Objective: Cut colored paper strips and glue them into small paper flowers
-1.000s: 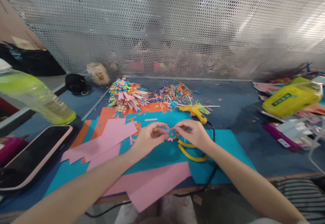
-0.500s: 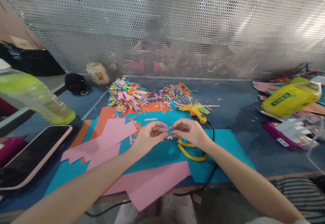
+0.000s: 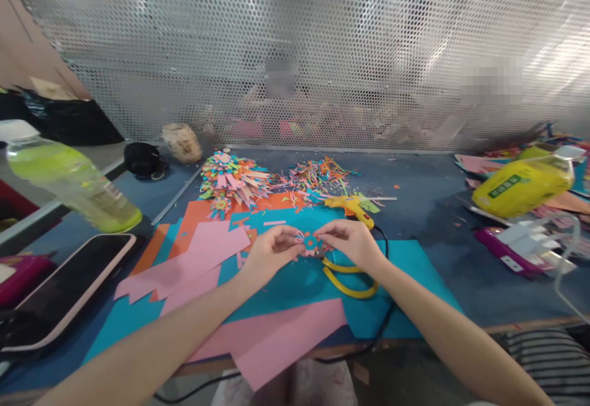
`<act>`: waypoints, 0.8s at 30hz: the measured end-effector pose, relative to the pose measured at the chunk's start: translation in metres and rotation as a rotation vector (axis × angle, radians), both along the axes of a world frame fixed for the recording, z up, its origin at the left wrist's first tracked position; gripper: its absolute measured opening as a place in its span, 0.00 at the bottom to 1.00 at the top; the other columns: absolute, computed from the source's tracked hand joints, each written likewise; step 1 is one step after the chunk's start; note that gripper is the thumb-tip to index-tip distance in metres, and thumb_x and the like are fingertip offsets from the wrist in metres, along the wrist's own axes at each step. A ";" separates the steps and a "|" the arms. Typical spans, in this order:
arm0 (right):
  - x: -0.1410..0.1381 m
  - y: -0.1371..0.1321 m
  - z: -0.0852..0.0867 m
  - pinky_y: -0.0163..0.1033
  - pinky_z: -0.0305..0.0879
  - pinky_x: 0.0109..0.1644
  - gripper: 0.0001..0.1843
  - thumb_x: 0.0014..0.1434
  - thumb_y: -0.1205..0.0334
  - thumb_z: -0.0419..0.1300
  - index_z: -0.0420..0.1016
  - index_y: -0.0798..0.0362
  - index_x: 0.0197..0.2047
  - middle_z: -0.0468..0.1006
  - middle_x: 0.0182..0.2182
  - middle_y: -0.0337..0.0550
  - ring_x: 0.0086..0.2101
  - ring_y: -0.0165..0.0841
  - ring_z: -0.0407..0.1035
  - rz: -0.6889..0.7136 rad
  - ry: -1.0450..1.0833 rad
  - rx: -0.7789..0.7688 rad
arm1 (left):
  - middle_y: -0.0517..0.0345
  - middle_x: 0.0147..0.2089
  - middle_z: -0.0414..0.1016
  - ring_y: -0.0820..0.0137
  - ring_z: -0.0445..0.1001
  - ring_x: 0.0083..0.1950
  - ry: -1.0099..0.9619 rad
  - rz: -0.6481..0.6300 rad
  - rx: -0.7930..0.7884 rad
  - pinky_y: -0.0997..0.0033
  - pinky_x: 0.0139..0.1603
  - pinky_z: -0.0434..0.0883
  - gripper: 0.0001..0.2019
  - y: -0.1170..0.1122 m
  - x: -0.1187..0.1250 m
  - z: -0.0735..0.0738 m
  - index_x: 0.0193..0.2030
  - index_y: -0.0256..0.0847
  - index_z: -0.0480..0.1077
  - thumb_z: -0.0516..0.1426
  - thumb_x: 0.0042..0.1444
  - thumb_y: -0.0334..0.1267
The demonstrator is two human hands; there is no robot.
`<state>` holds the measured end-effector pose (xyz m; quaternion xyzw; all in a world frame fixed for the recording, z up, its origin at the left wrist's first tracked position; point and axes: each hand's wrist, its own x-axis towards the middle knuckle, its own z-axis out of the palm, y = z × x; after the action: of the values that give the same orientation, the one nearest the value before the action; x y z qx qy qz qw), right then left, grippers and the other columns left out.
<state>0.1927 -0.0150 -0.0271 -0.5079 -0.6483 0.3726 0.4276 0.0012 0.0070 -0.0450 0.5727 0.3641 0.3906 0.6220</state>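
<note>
Paper flower (image 3: 310, 243), small and blue-centred, is pinched between the fingertips of two bare hands above bright craft sheets at a blue-topped table (image 3: 424, 194). The left hand (image 3: 277, 247) grips its near-left edge between thumb and fingers, while the right hand (image 3: 353, 243) closes in a narrow pinch at the opposite side. Judging by its shape, the piece is well along: a round blue middle shows, edged with orange and pink bits that look like petals. At this scale the fingers cover part of the rim, so whether every petal is in place cannot be told.

Behind the left hand, a heap of multicoloured paper pieces (image 3: 235, 179), flower shapes among them, suggests plenty of similar work is already done. Beside it lies a tangle of thin paper strips (image 3: 318, 172), apparently loose stock or offcuts. Much material remains uncut or only partly cut, including notched pink paper (image 3: 198, 252), an orange sheet (image 3: 191, 212) and wide blue paper (image 3: 415, 283).

Tools rest idle close by: a yellow glue gun (image 3: 348, 204), a pale stick jutting from its rear, lies just beyond the right hand, and yellow-handled scissors (image 3: 357, 295) sit partly hidden beneath that wrist.
</note>
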 end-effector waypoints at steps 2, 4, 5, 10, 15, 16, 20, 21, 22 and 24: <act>0.001 0.000 0.002 0.33 0.68 0.29 0.09 0.49 0.57 0.61 0.75 0.54 0.31 0.76 0.25 0.41 0.23 0.28 0.69 0.003 0.062 -0.025 | 0.60 0.28 0.73 0.71 0.74 0.30 -0.005 0.012 -0.004 0.73 0.30 0.71 0.16 -0.001 0.000 0.002 0.37 0.37 0.66 0.63 0.41 0.39; 0.001 0.001 0.003 0.33 0.68 0.28 0.10 0.48 0.57 0.61 0.74 0.54 0.31 0.75 0.24 0.40 0.23 0.27 0.69 -0.002 0.135 -0.074 | 0.60 0.29 0.73 0.71 0.74 0.32 -0.023 0.034 0.005 0.73 0.32 0.71 0.16 -0.001 0.000 0.004 0.36 0.37 0.67 0.63 0.41 0.39; 0.001 0.001 0.003 0.32 0.68 0.27 0.10 0.48 0.57 0.62 0.74 0.55 0.31 0.75 0.24 0.39 0.23 0.27 0.69 -0.004 0.169 -0.103 | 0.60 0.30 0.73 0.72 0.73 0.33 -0.039 0.049 0.015 0.73 0.34 0.71 0.15 -0.002 -0.001 0.006 0.36 0.38 0.67 0.63 0.40 0.38; -0.012 0.001 0.000 0.31 0.68 0.26 0.13 0.45 0.58 0.63 0.71 0.56 0.32 0.75 0.25 0.38 0.23 0.26 0.69 0.090 0.289 -0.267 | 0.60 0.34 0.71 0.73 0.72 0.37 -0.135 0.160 0.093 0.73 0.40 0.70 0.12 -0.002 -0.001 0.011 0.33 0.39 0.68 0.63 0.40 0.36; -0.037 -0.004 -0.008 0.33 0.69 0.27 0.16 0.44 0.58 0.64 0.72 0.59 0.35 0.76 0.29 0.43 0.28 0.31 0.71 0.301 0.346 -0.329 | 0.60 0.36 0.71 0.75 0.70 0.35 -0.258 0.151 0.022 0.77 0.34 0.69 0.14 -0.001 0.001 0.009 0.35 0.39 0.69 0.64 0.39 0.34; -0.041 -0.004 -0.009 0.34 0.69 0.28 0.15 0.44 0.58 0.64 0.73 0.59 0.34 0.76 0.28 0.43 0.27 0.30 0.71 0.316 0.339 -0.327 | 0.60 0.36 0.71 0.76 0.70 0.33 -0.278 0.126 0.002 0.78 0.32 0.69 0.14 -0.001 0.003 0.007 0.35 0.39 0.69 0.64 0.40 0.34; -0.046 -0.003 -0.010 0.35 0.68 0.27 0.15 0.41 0.57 0.66 0.72 0.59 0.28 0.73 0.21 0.39 0.23 0.29 0.69 0.229 0.323 -0.301 | 0.63 0.29 0.70 0.77 0.68 0.24 -0.383 0.041 -0.108 0.78 0.20 0.66 0.12 -0.003 0.009 0.002 0.35 0.40 0.68 0.63 0.42 0.34; -0.046 -0.003 -0.010 0.35 0.68 0.26 0.15 0.40 0.57 0.66 0.71 0.59 0.28 0.72 0.21 0.38 0.22 0.29 0.68 0.193 0.312 -0.284 | 0.63 0.27 0.70 0.77 0.68 0.23 -0.424 0.044 -0.143 0.78 0.20 0.66 0.12 -0.003 0.010 0.002 0.34 0.40 0.68 0.63 0.41 0.34; -0.045 -0.004 -0.010 0.35 0.67 0.26 0.15 0.40 0.57 0.66 0.70 0.58 0.28 0.72 0.21 0.37 0.22 0.29 0.68 0.159 0.293 -0.254 | 0.64 0.25 0.69 0.76 0.69 0.24 -0.468 0.064 -0.175 0.78 0.22 0.67 0.12 -0.003 0.011 0.002 0.33 0.39 0.68 0.64 0.40 0.33; -0.041 -0.006 -0.009 0.34 0.66 0.27 0.13 0.44 0.57 0.65 0.69 0.56 0.29 0.72 0.22 0.37 0.23 0.28 0.67 0.113 0.226 -0.171 | 0.64 0.24 0.70 0.77 0.70 0.26 -0.541 0.134 -0.226 0.78 0.27 0.69 0.11 -0.002 0.011 0.004 0.31 0.38 0.68 0.64 0.39 0.30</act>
<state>0.1515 -0.0210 -0.0362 -0.4600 -0.5896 0.5046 0.4314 0.0119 0.0054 -0.0408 0.3498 0.2634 0.5259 0.7292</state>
